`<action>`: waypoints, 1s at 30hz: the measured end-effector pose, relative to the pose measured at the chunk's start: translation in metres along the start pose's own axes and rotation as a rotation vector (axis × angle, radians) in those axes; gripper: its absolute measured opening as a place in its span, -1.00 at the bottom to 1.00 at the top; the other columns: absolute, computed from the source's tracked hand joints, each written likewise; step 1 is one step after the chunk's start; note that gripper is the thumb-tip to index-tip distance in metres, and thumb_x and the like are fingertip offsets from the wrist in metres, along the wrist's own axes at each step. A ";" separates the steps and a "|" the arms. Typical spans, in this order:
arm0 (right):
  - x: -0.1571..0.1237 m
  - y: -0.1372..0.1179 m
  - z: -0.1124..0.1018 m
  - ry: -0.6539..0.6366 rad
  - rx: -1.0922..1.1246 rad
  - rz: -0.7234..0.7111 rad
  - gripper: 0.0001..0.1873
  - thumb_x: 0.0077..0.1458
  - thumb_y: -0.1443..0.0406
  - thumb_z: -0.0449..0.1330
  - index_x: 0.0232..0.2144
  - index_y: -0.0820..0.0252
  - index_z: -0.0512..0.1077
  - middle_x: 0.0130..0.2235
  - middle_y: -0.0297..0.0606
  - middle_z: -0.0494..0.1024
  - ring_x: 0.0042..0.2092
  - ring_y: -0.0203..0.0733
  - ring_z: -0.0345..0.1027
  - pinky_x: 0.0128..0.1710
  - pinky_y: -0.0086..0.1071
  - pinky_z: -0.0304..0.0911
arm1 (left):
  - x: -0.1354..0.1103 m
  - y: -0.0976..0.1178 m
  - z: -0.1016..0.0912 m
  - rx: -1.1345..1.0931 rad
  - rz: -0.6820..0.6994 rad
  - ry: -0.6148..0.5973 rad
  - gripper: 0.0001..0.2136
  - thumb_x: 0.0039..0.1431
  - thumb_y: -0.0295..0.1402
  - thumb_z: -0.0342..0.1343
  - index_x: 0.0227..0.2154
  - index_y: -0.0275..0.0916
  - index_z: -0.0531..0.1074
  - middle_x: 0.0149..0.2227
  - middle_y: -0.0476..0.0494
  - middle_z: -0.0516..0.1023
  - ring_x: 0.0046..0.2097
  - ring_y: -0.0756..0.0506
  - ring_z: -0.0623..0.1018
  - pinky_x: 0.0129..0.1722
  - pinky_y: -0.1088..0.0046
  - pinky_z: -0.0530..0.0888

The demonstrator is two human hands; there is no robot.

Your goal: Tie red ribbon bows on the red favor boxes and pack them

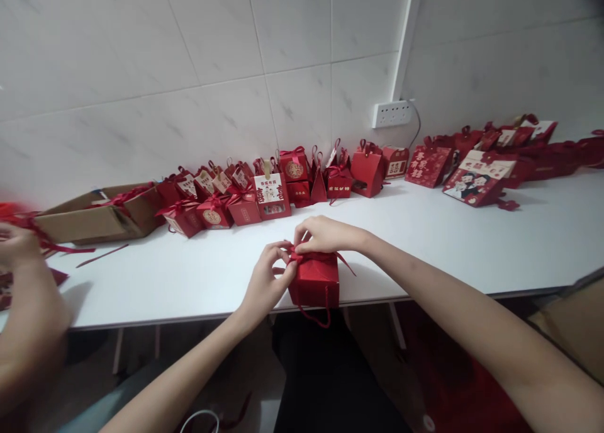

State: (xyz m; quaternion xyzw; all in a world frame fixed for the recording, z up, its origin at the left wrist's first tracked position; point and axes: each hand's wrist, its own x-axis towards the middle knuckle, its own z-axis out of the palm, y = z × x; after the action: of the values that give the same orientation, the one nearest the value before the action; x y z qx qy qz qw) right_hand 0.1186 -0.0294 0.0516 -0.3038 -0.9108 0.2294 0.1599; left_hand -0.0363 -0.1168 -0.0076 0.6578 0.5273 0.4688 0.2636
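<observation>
At the far left another person's hand (14, 244), blurred, is closed around red ribbon strands, beside an open cardboard carton (94, 222) lying on the white table (472, 250) with more red ribbon showing inside it. Finished gift boxes (226, 203) with bows stand in a row against the tiled wall, probably to keep the front free. A red gift box (315, 285) stands at the table's near edge, where both hands reach its top. The left hand (264, 285) pinches the red ribbon (325, 255) between thumb and forefinger, and the right hand (325, 235) closes its fingertips on it from above. The box is folded shut, its contents hidden. Flat printed bags (476, 178) lie at the right.
</observation>
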 end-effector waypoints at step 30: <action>-0.063 0.030 -0.014 0.180 0.336 0.249 -0.85 0.04 0.28 0.11 -0.41 0.23 0.45 -0.41 -0.29 0.51 -0.38 -0.28 0.35 -0.37 -0.42 0.21 | 0.000 -0.004 -0.005 0.503 0.467 -0.025 -0.71 0.14 -0.51 -0.12 -0.14 -0.19 0.42 -0.21 -0.18 0.32 -0.11 -0.16 0.31 -0.11 0.20 0.22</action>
State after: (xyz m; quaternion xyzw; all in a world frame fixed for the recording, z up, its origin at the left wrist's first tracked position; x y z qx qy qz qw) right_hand 0.1874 -0.0429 0.0386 -0.4025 -0.7973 0.3676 0.2593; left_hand -0.0429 -0.1161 -0.0085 0.8108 0.4583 0.3637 -0.0146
